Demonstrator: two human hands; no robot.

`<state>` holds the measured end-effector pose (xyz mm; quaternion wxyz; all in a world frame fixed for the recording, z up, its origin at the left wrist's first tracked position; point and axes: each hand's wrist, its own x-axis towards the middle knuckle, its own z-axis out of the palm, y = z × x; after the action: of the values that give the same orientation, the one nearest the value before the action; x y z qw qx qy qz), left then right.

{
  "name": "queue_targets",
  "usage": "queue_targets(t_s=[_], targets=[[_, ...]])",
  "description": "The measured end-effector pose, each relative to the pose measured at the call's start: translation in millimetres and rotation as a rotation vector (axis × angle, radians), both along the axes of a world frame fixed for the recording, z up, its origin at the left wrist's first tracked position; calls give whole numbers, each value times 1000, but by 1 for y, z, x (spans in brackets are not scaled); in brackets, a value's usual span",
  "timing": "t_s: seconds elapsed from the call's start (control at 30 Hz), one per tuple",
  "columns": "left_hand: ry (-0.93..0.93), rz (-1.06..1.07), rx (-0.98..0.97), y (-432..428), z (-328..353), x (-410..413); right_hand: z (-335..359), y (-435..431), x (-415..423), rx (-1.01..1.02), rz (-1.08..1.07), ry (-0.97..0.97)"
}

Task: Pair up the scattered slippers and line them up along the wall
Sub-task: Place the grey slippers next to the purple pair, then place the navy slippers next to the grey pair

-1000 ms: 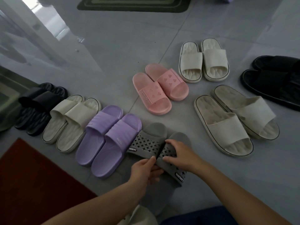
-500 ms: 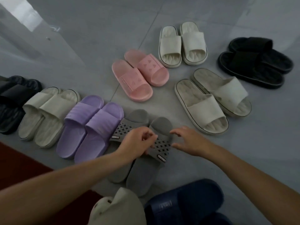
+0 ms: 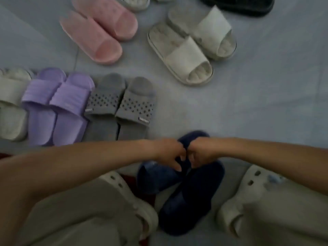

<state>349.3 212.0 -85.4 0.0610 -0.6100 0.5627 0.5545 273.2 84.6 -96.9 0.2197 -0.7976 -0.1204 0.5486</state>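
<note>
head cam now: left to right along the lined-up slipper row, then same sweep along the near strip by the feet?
Row: cream pair → purple pair → grey pair. Near strip: left clog → navy pair, gripped by left hand and right hand → right clog.

Motion blur softens everything you see. Your left hand [image 3: 167, 153] and right hand [image 3: 199, 153] curl round the straps of the navy slippers [image 3: 186, 201], hiding where the two straps meet. Your left forearm [image 3: 88, 157] covers the near ends of the grey slippers [image 3: 120, 103], and their small side tags [image 3: 144, 121] are too smeared to read. The top edge cuts the black slipper [image 3: 237, 6] and a pale pair [image 3: 134, 3] down to slivers and clips the pink pair [image 3: 99, 29]. The left edge crops the cream slippers [image 3: 10, 107].
</note>
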Motion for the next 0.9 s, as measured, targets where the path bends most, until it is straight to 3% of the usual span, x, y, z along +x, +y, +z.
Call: queue_targets(t_s=[0.13,0.27,0.43,0.53,0.7,0.9], targets=[[-35,-137,-82,9,-5,-2,-9,8,-26,174,68,171],[-40,-260,-41,4,-10,1,-8,17,-47,225,13,344],[-40,-336,-38,8,-10,-16,-7,37,-77,308,-140,322],[-19,-318,-29,7,-13,-18,-7,47,-84,329,-229,271],[14,-240,-26,5,-13,-14,-3,30,-64,323,-151,242],[28,54,-161,-21,-1,13,12,-28,-20,261,-246,160]])
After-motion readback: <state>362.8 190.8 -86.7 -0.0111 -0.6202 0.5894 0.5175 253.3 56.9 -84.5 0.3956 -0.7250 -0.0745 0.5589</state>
